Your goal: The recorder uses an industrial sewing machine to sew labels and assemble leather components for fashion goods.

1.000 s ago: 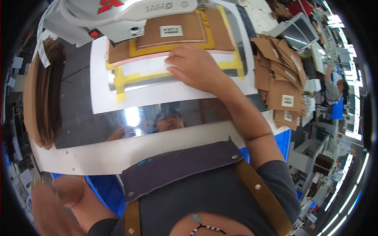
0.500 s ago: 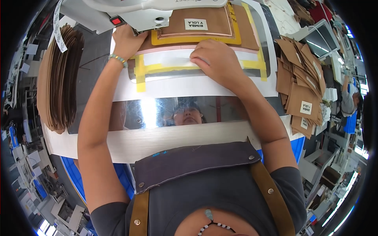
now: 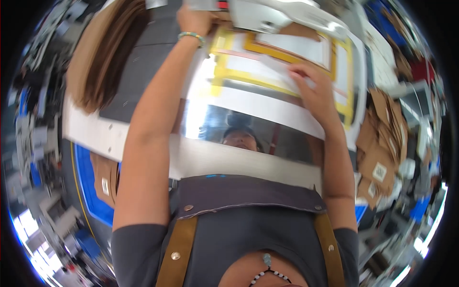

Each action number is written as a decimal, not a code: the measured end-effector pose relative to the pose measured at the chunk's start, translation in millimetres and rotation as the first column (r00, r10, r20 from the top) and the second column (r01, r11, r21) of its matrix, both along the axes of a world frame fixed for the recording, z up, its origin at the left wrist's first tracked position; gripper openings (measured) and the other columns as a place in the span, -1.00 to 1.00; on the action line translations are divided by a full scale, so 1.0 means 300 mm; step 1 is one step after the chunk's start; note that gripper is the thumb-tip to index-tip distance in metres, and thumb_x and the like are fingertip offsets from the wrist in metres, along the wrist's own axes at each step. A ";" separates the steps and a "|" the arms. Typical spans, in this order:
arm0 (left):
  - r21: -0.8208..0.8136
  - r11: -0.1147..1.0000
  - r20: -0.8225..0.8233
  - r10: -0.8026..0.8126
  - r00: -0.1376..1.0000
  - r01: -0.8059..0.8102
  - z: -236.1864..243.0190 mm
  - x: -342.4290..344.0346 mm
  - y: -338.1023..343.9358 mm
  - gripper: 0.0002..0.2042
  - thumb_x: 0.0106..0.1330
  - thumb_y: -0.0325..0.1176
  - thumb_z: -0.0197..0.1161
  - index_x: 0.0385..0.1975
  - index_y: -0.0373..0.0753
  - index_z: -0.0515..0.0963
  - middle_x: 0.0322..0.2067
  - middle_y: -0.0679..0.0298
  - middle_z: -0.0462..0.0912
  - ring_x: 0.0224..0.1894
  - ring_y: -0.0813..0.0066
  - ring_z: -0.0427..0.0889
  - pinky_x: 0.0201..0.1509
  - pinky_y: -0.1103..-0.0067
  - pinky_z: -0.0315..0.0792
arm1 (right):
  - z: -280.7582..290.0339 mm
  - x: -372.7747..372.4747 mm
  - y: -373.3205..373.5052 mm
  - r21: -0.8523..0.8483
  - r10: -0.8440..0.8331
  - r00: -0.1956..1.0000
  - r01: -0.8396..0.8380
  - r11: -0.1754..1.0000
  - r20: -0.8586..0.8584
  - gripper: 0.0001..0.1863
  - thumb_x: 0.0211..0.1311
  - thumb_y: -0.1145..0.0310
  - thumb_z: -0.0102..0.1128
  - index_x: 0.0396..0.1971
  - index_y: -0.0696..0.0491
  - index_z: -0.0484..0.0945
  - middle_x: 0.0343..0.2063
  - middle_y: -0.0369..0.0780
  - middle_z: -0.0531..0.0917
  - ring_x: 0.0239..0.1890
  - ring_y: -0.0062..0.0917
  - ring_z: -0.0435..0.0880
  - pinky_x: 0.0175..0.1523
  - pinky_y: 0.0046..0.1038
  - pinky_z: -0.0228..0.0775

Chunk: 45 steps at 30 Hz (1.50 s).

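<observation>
My left hand (image 3: 195, 21) is at the far side of the work, beside the sewing-machine-like white machine head (image 3: 267, 16). Its fingers are smeared by motion, and a bit of brown material (image 3: 222, 19) shows next to them. My right hand (image 3: 313, 88) is over the near edge of the taped template, fingers bent, pinching what looks like a thin whitish translucent piece (image 3: 275, 66). Under the machine head lies a yellow frame (image 3: 282, 55) with white inside it. Yellow tape (image 3: 258, 79) borders the white template sheet (image 3: 253, 98).
A tall stack of brown pieces (image 3: 103, 57) stands at the left. Brown labelled pouches (image 3: 377, 148) are heaped at the right. A shiny metal plate (image 3: 205, 122) lies nearest me. More brown pieces sit in a blue bin (image 3: 88, 186) below left.
The view has turned and blurred. The brown labelled panel no longer shows inside the yellow frame, where white shows now. My right hand has drawn back from the template edge.
</observation>
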<state>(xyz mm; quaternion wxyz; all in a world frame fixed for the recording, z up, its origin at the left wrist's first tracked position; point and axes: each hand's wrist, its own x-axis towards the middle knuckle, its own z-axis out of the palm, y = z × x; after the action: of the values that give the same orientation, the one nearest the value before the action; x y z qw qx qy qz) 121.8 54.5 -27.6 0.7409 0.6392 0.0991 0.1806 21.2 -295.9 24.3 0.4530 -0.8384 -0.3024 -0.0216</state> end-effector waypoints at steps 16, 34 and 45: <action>0.841 0.094 0.159 0.899 0.409 -0.533 0.287 -1.906 0.780 -0.52 0.25 -0.24 0.56 0.14 -0.29 0.69 0.07 0.11 0.76 0.07 0.44 0.71 0.20 0.50 0.54 | -0.048 0.045 -0.047 0.080 0.029 0.977 -0.013 0.997 -0.209 -0.79 0.54 0.37 0.21 -0.04 0.20 0.65 -0.17 -0.29 0.69 -0.10 -0.67 0.60 0.10 -0.60 0.40; 0.907 0.417 -0.393 0.787 -0.475 -0.060 -0.207 -2.342 0.769 -0.57 0.47 -0.09 0.19 0.16 -0.24 0.67 0.29 -0.03 0.59 0.39 -0.03 0.48 0.44 0.09 0.33 | -0.022 0.040 -0.060 0.086 -0.031 0.976 0.051 0.995 -0.217 -0.81 0.54 0.37 0.23 -0.04 0.17 0.65 -0.22 -0.35 0.66 -0.17 -0.73 0.55 0.04 -0.64 0.37; 0.932 -0.129 -0.113 0.786 0.607 0.340 -0.134 -1.736 0.601 -0.37 0.47 0.18 0.12 0.33 -0.18 0.54 0.45 0.09 0.41 0.53 -0.06 0.23 0.53 0.02 0.13 | 0.088 0.317 -0.198 0.005 -0.143 0.958 0.149 0.989 -0.249 -0.70 0.55 0.34 0.22 0.10 0.19 0.64 -0.13 -0.34 0.71 -0.08 -0.71 0.63 0.08 -0.64 0.43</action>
<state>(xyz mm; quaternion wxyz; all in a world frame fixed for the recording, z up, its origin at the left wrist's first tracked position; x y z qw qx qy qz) -399.1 234.9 -67.8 -0.1433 0.9245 0.3456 0.0735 116.3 -355.4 50.6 0.4945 -0.8490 -0.1804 0.0465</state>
